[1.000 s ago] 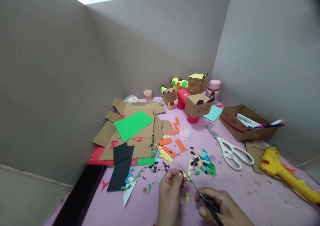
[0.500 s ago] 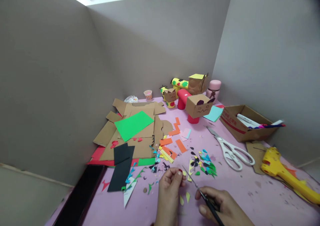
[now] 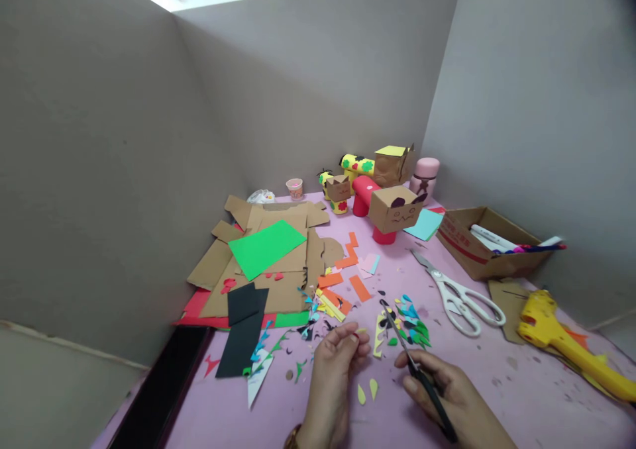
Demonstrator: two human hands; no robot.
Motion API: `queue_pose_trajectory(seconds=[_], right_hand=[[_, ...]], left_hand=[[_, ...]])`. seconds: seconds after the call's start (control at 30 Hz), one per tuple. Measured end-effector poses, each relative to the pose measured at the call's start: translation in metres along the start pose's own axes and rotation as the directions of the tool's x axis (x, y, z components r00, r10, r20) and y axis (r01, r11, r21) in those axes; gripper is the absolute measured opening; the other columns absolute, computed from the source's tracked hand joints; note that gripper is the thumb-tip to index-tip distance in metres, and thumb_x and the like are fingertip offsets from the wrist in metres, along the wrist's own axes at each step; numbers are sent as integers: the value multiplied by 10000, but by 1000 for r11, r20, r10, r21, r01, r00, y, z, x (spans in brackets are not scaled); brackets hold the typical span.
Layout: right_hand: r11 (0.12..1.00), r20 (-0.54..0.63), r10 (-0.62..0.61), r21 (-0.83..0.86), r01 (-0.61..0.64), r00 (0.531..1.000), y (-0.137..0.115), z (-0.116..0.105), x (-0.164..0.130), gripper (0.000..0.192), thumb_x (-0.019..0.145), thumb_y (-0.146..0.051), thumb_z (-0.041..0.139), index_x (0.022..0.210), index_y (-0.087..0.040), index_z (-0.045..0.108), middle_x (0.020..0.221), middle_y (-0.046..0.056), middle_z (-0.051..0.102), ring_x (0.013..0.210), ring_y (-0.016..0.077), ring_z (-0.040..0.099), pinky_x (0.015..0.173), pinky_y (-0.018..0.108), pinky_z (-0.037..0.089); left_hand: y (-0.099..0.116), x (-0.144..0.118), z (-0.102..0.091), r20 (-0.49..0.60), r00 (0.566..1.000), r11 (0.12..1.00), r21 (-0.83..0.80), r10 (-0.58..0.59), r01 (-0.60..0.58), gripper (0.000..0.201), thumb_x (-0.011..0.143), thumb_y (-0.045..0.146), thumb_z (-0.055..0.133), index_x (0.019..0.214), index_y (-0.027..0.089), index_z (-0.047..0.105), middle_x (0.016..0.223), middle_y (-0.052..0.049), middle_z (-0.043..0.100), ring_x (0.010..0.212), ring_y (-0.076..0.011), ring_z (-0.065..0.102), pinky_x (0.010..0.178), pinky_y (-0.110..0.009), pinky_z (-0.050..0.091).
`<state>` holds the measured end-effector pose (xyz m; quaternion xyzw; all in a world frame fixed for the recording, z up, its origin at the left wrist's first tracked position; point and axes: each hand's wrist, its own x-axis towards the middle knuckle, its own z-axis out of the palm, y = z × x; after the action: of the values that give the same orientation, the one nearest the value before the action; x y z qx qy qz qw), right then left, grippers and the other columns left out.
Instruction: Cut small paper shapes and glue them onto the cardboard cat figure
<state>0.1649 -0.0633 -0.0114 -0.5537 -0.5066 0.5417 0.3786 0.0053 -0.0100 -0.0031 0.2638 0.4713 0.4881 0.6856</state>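
Observation:
My left hand (image 3: 334, 363) is closed, its thumb and fingers pinching a small piece of yellow paper (image 3: 362, 330) that is mostly hidden. In my right hand (image 3: 460, 396) is a pair of black-handled scissors (image 3: 433, 399), blades pointing up and away over the small cutouts. The blades look closed or nearly so. Two yellow paper petals (image 3: 373, 388) lie on the table just below and between my hands. Beyond the fingertips are a notched yellow strip (image 3: 378, 343) and a pile of blue, green, black and yellow petal cutouts (image 3: 410, 320).
White-handled scissors (image 3: 467, 303), a yellow glue gun (image 3: 571, 346) and a cardboard box of markers (image 3: 477, 237) stand at right. Cardboard animals (image 3: 395, 209) sit at the back. Left are cardboard sheets (image 3: 283, 297), green paper (image 3: 268, 247), black paper (image 3: 246, 336) and a dark phone-like slab (image 3: 161, 389).
The scissors have moved right and away from my left hand, now over the cutouts. My left hand has turned slightly, its fingers lifting a little.

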Motion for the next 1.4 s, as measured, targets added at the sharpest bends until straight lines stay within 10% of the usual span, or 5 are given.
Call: queue_pose_trajectory(seconds=[0.2, 0.37, 0.5, 0.9, 1.4], right_hand=[[1000, -46, -7, -11, 7, 999, -3, 0, -1, 309, 766, -436, 588, 911, -169, 532, 577, -87, 285, 527, 118, 266, 481, 224, 240], [1000, -64, -9, 10, 9, 998, -6, -1, -2, 316, 742, -437, 616, 894, -168, 550, 580, -83, 304, 535, 119, 285, 490, 230, 246], [1000, -61, -2, 10, 3, 998, -3, 0, -2, 307, 749, -436, 625, 896, -172, 569, 574, -83, 307, 531, 117, 283, 490, 235, 241], [984, -120, 8, 178, 14, 993, -7, 2, 0, 368, 638, -293, 754, 936, -171, 576, 579, -87, 391, 549, 120, 376, 527, 223, 317], [936, -220, -13, 340, 89, 976, -9, 7, -1, 370, 578, -258, 822, 860, -193, 591, 581, -64, 555, 559, 131, 515, 546, 217, 407]], left_hand=[[15, 0, -6, 192, 949, 718, 621, 250, -314, 133, 803, 218, 520, 834, 166, 638, 723, -35, 652, 669, -165, 579, 642, -263, 415], [24, -16, -6, 469, 881, 187, 862, 61, -471, 165, 691, 131, 583, 786, 211, 691, 728, -33, 665, 699, -202, 578, 640, -276, 362], [20, -20, -4, 486, 874, 43, 873, 0, -485, 205, 662, 86, 561, 782, 190, 690, 810, -84, 665, 794, -254, 581, 673, -303, 358], [15, -17, 4, 335, 939, 856, 506, -77, -110, 83, 667, 219, 645, 643, 158, 594, 588, 13, 562, 537, -120, 465, 535, -219, 332], [-9, -20, 13, 298, 949, 972, 230, -106, 36, 318, 536, 433, 808, 593, 148, 679, 582, -8, 624, 552, -113, 469, 560, -219, 326]])
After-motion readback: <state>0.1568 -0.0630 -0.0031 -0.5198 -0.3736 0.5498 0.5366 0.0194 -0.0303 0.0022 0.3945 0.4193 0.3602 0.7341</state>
